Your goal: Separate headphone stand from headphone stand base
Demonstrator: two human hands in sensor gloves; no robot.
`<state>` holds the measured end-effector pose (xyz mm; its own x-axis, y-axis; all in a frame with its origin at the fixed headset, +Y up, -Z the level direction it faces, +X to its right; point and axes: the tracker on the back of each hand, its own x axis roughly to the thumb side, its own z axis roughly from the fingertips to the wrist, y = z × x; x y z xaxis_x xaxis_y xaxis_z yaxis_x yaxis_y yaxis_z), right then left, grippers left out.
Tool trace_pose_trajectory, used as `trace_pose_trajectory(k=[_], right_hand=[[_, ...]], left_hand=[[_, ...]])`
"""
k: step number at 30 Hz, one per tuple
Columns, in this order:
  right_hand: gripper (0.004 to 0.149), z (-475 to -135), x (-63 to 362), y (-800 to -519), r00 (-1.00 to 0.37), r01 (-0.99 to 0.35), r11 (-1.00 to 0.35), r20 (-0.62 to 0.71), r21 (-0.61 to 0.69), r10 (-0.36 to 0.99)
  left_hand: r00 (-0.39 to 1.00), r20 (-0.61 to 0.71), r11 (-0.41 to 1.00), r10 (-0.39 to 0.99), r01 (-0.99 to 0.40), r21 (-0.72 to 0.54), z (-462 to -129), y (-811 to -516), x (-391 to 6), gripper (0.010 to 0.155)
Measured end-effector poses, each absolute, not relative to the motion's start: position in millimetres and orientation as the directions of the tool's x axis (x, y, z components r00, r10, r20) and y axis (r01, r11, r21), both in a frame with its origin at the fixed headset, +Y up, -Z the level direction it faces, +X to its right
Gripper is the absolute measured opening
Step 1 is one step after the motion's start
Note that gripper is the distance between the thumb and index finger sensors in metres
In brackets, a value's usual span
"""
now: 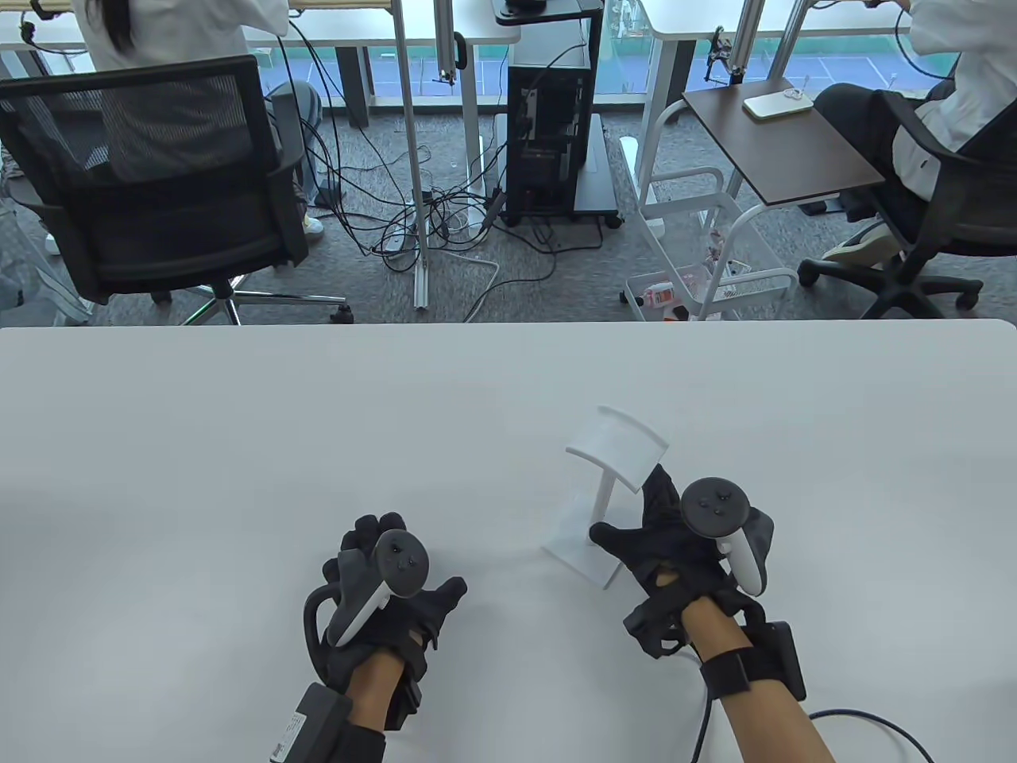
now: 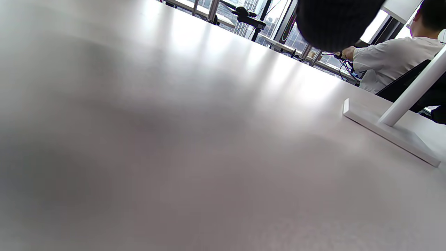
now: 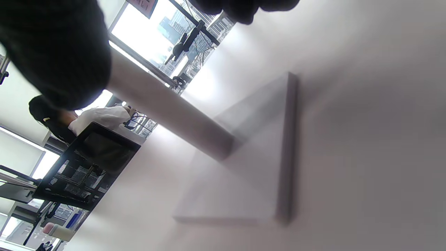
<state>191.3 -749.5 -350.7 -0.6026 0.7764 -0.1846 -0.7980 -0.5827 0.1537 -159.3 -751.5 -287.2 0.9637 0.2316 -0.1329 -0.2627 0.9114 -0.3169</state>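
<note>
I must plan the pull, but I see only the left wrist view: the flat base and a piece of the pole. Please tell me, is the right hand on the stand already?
Observer: The right hand reaches around the pole, thumb in front; a firm grip cannot be confirmed.
Operator: Is the pole seated in the base?
Observer: Yes, the right wrist view shows it meeting the headphone stand base.
Operator: And my left hand?
Observer: The left hand rests on the table, apart from the base.
</note>
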Motion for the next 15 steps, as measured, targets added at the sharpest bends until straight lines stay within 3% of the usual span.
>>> trace_pose_trajectory(k=[4, 10, 15], right_hand=[[0.081, -359, 181, -752, -0.568, -0.822, -0.546, -0.176, 0.159, 0.804], [0.054, -363, 163, -756, -0.647, -0.76, -0.616, -0.163, 0.206, 0.744], [0.048, -359, 165, -757, -0.635, -0.771, -0.607, -0.155, 0.193, 0.757]], left_hand=[[0.963, -0.138, 0.91, 0.23, -0.263, -0.321, -287, -752, -160, 0.109], [0.96, -0.147, 0.908, 0.239, -0.275, -0.317, -287, -752, -161, 0.108], [0.956, -0.155, 0.905, 0.251, -0.288, -0.313, -286, -754, -162, 0.107]])
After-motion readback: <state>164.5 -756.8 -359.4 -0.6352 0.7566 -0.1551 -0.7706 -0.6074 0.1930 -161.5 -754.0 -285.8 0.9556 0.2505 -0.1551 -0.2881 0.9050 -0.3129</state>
